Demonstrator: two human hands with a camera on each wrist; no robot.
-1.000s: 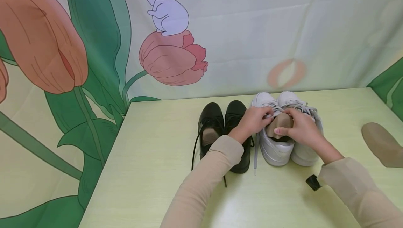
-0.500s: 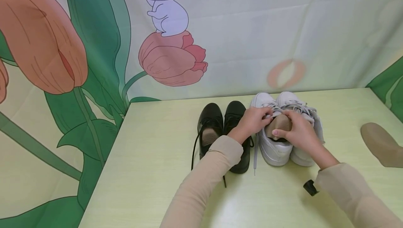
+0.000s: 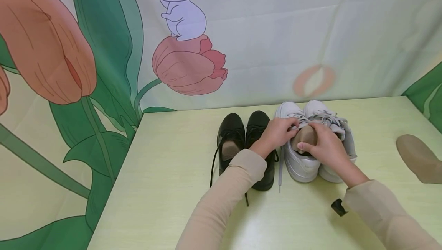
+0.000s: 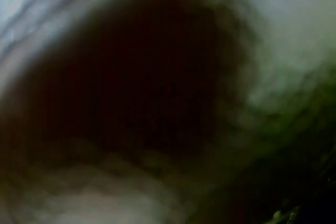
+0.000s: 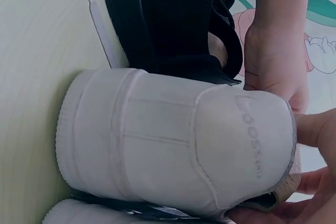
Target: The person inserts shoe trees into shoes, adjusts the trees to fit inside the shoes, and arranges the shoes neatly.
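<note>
A pair of white lace-up sneakers stands side by side near the back of the table, toes to the wall. In the opening of the left sneaker sits a tan, foot-shaped shoe insert. My right hand holds this insert, thumb on its near end and fingers over its right side. My left hand pinches at the tongue or lace area of the same sneaker; its exact hold is partly hidden. In the right wrist view the sneaker's heel fills the middle. The left wrist view is dark and blurred.
Black lace-up shoes stand just left, partly under my left forearm, with a tan insert inside one. Another tan insert lies at the table's right. A grey lace trails onto the table. A printed cloth hangs behind.
My right hand has shifted slightly left, its thumb a little lower, and the insert it holds shows a bit less. The left hand and the shoes stay in place.
</note>
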